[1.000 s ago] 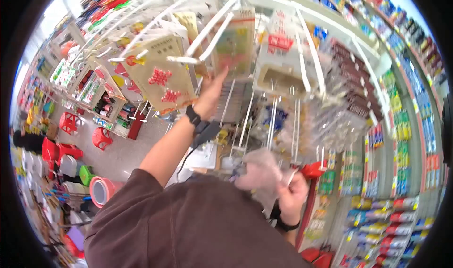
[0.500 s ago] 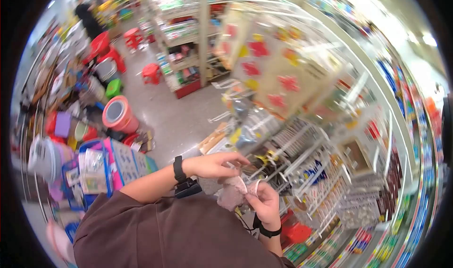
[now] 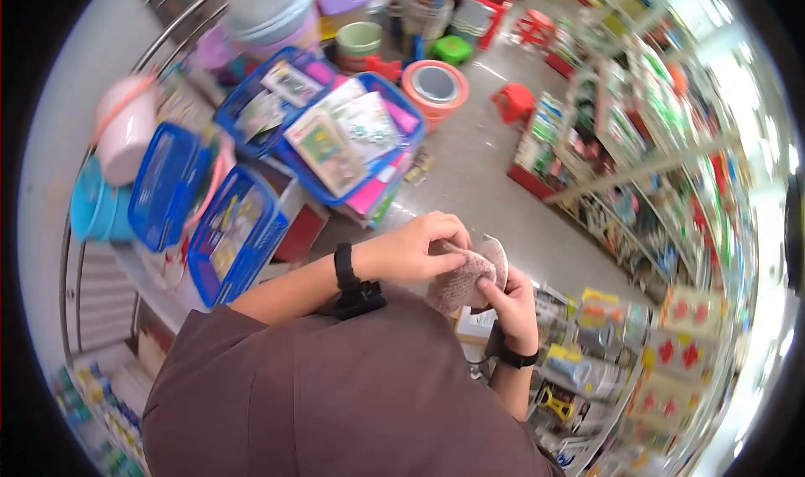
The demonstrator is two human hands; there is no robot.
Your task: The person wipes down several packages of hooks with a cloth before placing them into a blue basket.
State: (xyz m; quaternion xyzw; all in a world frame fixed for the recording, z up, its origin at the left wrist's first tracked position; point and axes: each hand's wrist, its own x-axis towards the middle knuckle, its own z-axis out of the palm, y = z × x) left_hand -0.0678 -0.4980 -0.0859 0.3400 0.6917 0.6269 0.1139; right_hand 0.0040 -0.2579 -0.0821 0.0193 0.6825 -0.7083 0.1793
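Observation:
A pinkish-brown cloth (image 3: 458, 287) with a rough, knit-like texture hangs in front of my chest, folded or bunched between my hands. My left hand (image 3: 419, 249) pinches its upper edge, thumb against fingers. On the other side my right hand (image 3: 511, 307) grips the cloth, thumb pressed on its face. A paler flap stands up between the two hands. The cloth's exact kind is not clear, and parts of it are covered by my fingers. Black bands circle both wrists.
Blue baskets (image 3: 289, 154) of packaged goods stand to the left, near an opened blue box (image 3: 231, 242). Ahead are a pink bucket (image 3: 459, 99) and a red stool (image 3: 513, 104) on the floor. Shelves (image 3: 620, 133) and hanging packets (image 3: 671, 355) line the right.
My view has swung left, from the hanging racks toward the baskets and floor. Both hands keep hold of the cloth; my left fingers now pinch its upper edge.

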